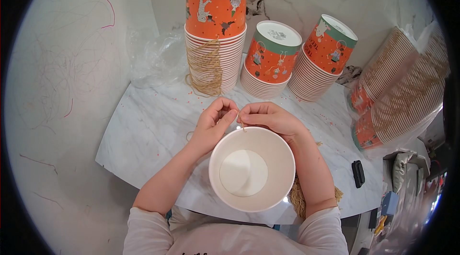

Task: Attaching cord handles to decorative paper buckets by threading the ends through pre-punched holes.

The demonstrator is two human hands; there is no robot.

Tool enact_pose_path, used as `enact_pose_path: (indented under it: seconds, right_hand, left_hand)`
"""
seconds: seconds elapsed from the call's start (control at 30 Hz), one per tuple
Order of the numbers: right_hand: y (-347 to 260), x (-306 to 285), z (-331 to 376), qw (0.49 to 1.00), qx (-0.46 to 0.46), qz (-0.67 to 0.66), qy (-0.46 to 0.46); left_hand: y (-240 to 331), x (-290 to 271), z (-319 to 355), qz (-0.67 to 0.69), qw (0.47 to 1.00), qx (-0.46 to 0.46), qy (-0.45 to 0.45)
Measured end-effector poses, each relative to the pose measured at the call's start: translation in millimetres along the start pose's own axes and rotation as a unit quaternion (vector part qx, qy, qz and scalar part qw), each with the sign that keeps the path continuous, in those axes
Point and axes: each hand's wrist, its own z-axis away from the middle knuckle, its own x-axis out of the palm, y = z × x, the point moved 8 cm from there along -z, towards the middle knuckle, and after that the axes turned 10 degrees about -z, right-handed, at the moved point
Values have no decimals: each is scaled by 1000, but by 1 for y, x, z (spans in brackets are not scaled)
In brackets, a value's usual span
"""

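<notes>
A white-lined paper bucket (254,171) faces me with its mouth toward me, between my forearms at the table's near side. At its far rim, a short piece of tan cord (243,124) runs over the edge into the inside. My left hand (216,120) and my right hand (270,117) meet just beyond that rim, thumbs and forefingers pinching the cord. Fingertips hide where the cord's ends go. A bundle of tan cords (298,200) lies partly hidden beneath my right forearm and the bucket.
Upside-down stacks of orange and green paper buckets stand at the back: a tall left stack (215,11) draped with cords (205,68), a middle stack (273,58) and a right stack (326,51). Plastic-wrapped stacks (397,97) lean at right. A black object (358,173) lies on the marbled table (143,130).
</notes>
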Motion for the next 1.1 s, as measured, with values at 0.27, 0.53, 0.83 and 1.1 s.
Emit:
enact_pose_path:
  seconds: [0.27,0.53,0.83,1.1]
  right_hand:
    - [6,-3,-9,1000,-5,-8,-26]
    - [16,-8,-15,996,31,-67,-46]
    - [29,-8,-20,989,78,-120,-48]
    - [29,-6,-18,989,92,-91,-75]
  left_hand:
    - [0,-1,0,-11,1000,10,3]
    - [4,-16,2,-4,995,40,96]
    - [-12,-16,1,-9,992,21,120]
    - [-18,-18,-3,-59,992,9,112]
